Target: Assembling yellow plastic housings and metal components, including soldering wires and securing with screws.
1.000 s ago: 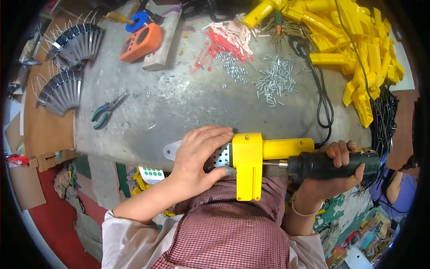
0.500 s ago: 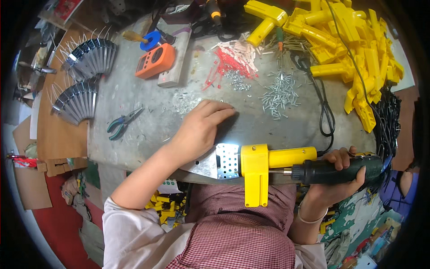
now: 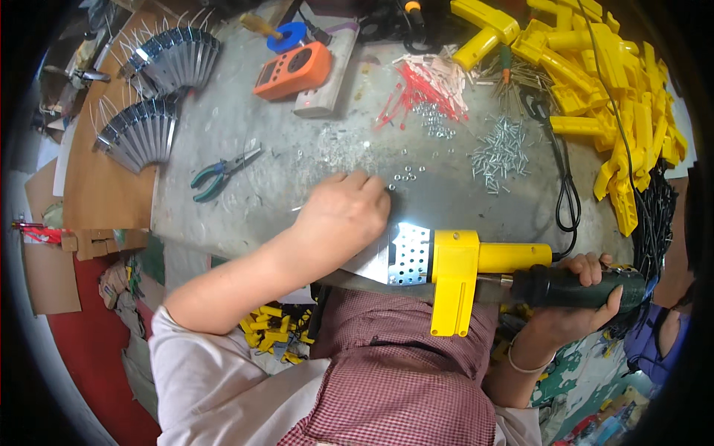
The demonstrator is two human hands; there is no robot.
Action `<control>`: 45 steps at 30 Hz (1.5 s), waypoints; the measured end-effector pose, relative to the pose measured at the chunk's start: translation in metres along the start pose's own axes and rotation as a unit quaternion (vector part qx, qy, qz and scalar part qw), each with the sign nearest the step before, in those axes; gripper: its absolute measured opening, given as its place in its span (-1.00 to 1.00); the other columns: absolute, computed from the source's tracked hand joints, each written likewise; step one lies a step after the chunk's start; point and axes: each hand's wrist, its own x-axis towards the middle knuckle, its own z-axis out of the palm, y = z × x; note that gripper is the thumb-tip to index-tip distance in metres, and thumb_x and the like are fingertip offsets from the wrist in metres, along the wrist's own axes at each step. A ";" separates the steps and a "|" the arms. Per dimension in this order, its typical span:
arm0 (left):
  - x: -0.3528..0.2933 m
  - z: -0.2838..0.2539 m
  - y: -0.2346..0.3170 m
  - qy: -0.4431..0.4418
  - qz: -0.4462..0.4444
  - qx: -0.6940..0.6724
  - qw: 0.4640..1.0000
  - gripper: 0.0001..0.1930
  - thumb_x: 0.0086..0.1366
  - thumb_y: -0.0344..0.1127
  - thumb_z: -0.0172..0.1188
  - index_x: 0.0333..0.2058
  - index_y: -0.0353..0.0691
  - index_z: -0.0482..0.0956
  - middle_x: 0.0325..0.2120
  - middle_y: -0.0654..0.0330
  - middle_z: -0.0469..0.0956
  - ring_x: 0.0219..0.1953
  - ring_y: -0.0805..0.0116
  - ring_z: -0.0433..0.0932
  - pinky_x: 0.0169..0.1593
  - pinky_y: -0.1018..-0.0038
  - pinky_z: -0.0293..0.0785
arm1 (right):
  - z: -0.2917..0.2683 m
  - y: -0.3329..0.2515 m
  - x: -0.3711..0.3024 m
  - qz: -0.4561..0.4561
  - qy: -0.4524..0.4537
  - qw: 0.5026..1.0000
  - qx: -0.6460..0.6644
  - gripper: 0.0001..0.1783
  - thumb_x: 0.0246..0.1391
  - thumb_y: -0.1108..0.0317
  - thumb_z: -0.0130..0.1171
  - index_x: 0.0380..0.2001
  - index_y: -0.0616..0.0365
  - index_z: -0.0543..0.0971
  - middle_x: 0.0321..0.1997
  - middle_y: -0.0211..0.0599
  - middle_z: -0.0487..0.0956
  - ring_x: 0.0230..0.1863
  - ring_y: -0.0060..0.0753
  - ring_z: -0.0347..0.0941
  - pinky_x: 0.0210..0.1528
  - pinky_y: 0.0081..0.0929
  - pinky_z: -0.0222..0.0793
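My left hand (image 3: 346,208) rests on the grey table with its fingers curled under. Their tips are hidden, so whatever they hold cannot be made out. Several loose metal nuts (image 3: 406,175) lie just right of the knuckles. Below that hand, at the table's front edge, sits a yellow plastic tool body (image 3: 455,279) with a side handle, a perforated metal guard (image 3: 409,254) and a flat metal plate partly under my wrist. My right hand (image 3: 569,321) is wrapped round a black power screwdriver (image 3: 547,286), held level, its shaft pointing left at the yellow body.
Pliers (image 3: 223,175) lie on the left, beyond them an orange meter (image 3: 292,70). Screws (image 3: 500,154), more nuts (image 3: 434,120) and red sleeves (image 3: 416,93) are heaped at the back. Yellow housings (image 3: 595,89) pile up at right. Metal parts with wires (image 3: 141,132) fan out at far left.
My left hand's fingers, stretched rightward before, are now curled in, and loose nuts show beside them. The whole view has shifted. My right hand keeps its grip on the screwdriver.
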 end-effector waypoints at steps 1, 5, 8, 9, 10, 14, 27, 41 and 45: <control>0.006 0.000 0.003 -0.004 0.032 0.044 0.999 -0.90 -0.08 -0.30 0.13 -0.59 -0.17 0.45 -0.54 0.25 0.38 -0.42 0.35 0.46 -0.36 0.43 0.42 | -0.002 -0.002 0.000 -0.005 -0.005 1.000 -0.005 -0.59 0.17 0.08 -0.04 -0.11 0.18 0.27 -0.46 -0.45 0.24 -0.42 -0.54 0.25 -0.12 -0.45 0.37; 0.016 -0.003 -0.007 -0.010 0.051 0.004 0.999 -0.91 -0.06 -0.33 0.16 -0.57 -0.18 0.46 -0.51 0.21 0.40 -0.39 0.28 0.49 -0.35 0.37 0.43 | -0.009 -0.004 0.004 -0.009 -0.054 0.998 -0.036 -0.59 0.19 0.12 -0.07 -0.08 0.24 0.28 -0.42 -0.41 0.23 -0.38 -0.47 0.27 -0.06 -0.36 0.35; 0.008 -0.017 0.005 0.063 -0.045 -0.189 0.979 -0.88 -0.08 -0.39 0.20 -0.56 -0.20 0.42 -0.51 0.17 0.39 -0.38 0.17 0.48 -0.35 0.32 0.43 | -0.008 -0.004 0.003 0.000 -0.054 0.999 -0.009 -0.59 0.19 0.12 -0.07 -0.09 0.25 0.28 -0.42 -0.41 0.24 -0.36 -0.47 0.28 -0.05 -0.35 0.35; -0.001 -0.017 0.015 0.098 -0.078 -0.279 0.952 -0.82 -0.13 -0.44 0.25 -0.54 -0.22 0.41 -0.51 0.13 0.39 -0.39 0.10 0.47 -0.37 0.28 0.43 | -0.009 -0.003 0.003 0.000 -0.053 0.999 -0.011 -0.59 0.19 0.12 -0.07 -0.09 0.25 0.28 -0.42 -0.41 0.24 -0.36 -0.47 0.28 -0.05 -0.35 0.35; -0.012 -0.016 0.028 0.105 -0.089 -0.339 0.930 -0.82 -0.16 -0.46 0.27 -0.52 -0.22 0.44 -0.52 0.13 0.41 -0.44 0.11 0.45 -0.39 0.27 0.40 | -0.009 -0.003 0.002 -0.002 -0.055 0.998 -0.019 -0.59 0.19 0.12 -0.07 -0.09 0.25 0.29 -0.42 -0.41 0.24 -0.35 -0.47 0.28 -0.05 -0.34 0.35; -0.026 0.006 0.068 0.163 -0.142 -0.444 0.870 -0.83 -0.18 -0.47 0.28 -0.53 -0.25 0.48 -0.57 0.14 0.42 -0.51 0.14 0.43 -0.43 0.30 0.34 | -0.009 -0.004 0.002 0.004 -0.059 0.998 -0.019 -0.59 0.18 0.11 -0.06 -0.10 0.24 0.30 -0.41 -0.41 0.26 -0.35 -0.48 0.29 -0.06 -0.34 0.35; -0.028 0.021 0.072 0.224 -0.124 -0.453 0.854 -0.83 -0.18 -0.51 0.29 -0.51 -0.28 0.55 -0.58 0.15 0.49 -0.53 0.22 0.48 -0.46 0.41 0.38 | -0.003 0.000 0.003 0.010 -0.026 0.999 0.026 -0.66 0.10 0.12 0.08 -0.25 0.16 0.32 -0.50 -0.49 0.31 -0.48 -0.56 0.32 -0.21 -0.47 0.37; -0.026 0.015 0.067 0.177 -0.130 -0.505 0.835 -0.84 -0.10 -0.48 0.26 -0.43 -0.29 0.64 -0.49 0.15 0.56 -0.48 0.28 0.54 -0.43 0.45 0.42 | 0.001 0.004 0.003 0.031 -0.045 0.995 0.081 -0.67 0.06 0.23 0.16 -0.25 0.18 0.32 -0.50 -0.48 0.30 -0.46 -0.56 0.31 -0.19 -0.48 0.33; -0.023 0.012 0.068 0.181 -0.142 -0.510 0.829 -0.83 -0.10 -0.52 0.19 -0.44 -0.25 0.62 -0.50 0.20 0.54 -0.48 0.28 0.53 -0.41 0.41 0.42 | 0.006 0.006 -0.001 0.020 -0.040 0.995 0.085 -0.67 0.07 0.25 0.16 -0.22 0.18 0.31 -0.49 -0.47 0.29 -0.46 -0.57 0.30 -0.18 -0.49 0.32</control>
